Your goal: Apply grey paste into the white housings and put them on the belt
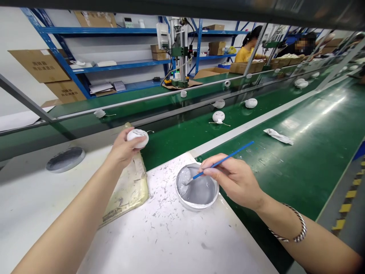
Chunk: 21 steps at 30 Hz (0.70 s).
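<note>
The white disc (138,137) is in the left hand (123,147), pinched between thumb and fingers, near the green belt (176,141). The right hand's (235,179) thumb and fingers pinch a blue brush (239,150), its bristles down at the grey paste (201,191) in a tub (196,207). The tub stands on a speckled white board (171,239). A grey lid (65,160) lies farther left; more discs (219,116) rest along the belt.

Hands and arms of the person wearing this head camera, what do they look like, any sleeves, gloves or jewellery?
Left hand and right hand wear no gloves, and no sleeves show. The right arm has a silver-coloured, twisted, rope-like bracelet with dark grooves. The left arm shows no jewellery.
</note>
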Each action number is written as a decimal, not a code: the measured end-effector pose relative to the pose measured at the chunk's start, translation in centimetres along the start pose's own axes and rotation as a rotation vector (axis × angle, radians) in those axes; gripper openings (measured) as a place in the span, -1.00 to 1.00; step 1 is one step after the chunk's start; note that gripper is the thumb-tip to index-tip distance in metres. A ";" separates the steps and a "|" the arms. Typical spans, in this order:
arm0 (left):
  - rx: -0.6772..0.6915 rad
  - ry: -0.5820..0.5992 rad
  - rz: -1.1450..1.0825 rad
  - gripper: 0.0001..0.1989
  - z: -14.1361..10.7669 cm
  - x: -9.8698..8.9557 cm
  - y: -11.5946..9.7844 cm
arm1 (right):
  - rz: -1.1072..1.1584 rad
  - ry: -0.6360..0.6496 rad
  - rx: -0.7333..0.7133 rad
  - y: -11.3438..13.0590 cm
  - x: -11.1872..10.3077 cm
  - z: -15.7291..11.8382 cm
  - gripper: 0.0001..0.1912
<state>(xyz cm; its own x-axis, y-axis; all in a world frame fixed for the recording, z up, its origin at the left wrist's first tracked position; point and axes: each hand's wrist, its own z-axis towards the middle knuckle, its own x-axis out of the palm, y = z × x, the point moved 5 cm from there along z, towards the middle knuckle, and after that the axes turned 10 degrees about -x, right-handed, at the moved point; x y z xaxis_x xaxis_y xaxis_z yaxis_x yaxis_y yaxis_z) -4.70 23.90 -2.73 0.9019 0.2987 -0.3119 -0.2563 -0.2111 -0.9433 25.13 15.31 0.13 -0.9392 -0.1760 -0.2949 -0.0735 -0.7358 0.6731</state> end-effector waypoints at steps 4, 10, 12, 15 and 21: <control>-0.118 0.049 -0.414 -0.84 -3.1 -1.2 0.2 | 0.331 -0.137 0.327 -3.0 0.1 -0.1 -0.86; -0.164 0.110 -0.750 -0.57 -7.0 -1.0 0.8 | 0.580 -0.363 0.675 -6.4 -0.1 -0.7 -0.66; -0.066 0.102 -0.678 -0.41 -7.6 -0.8 0.5 | 0.642 -0.401 0.743 -6.9 0.0 -1.0 -0.65; 0.030 0.095 -0.603 -0.33 -8.5 -0.4 0.1 | 0.735 -0.395 0.808 -7.3 0.1 -1.1 -0.68; 0.037 0.131 -0.512 -0.29 -10.0 0.3 -0.5 | 0.848 -0.273 0.807 -7.1 0.0 -0.8 -0.79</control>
<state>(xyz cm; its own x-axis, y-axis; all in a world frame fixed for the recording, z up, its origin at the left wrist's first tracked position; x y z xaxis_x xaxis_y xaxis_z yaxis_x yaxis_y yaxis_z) -0.82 14.73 -1.24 0.9501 0.2354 0.2046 0.2186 -0.0346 -0.9752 25.90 20.03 -5.15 -0.8230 -0.1904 0.5352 0.5051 0.1857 0.8428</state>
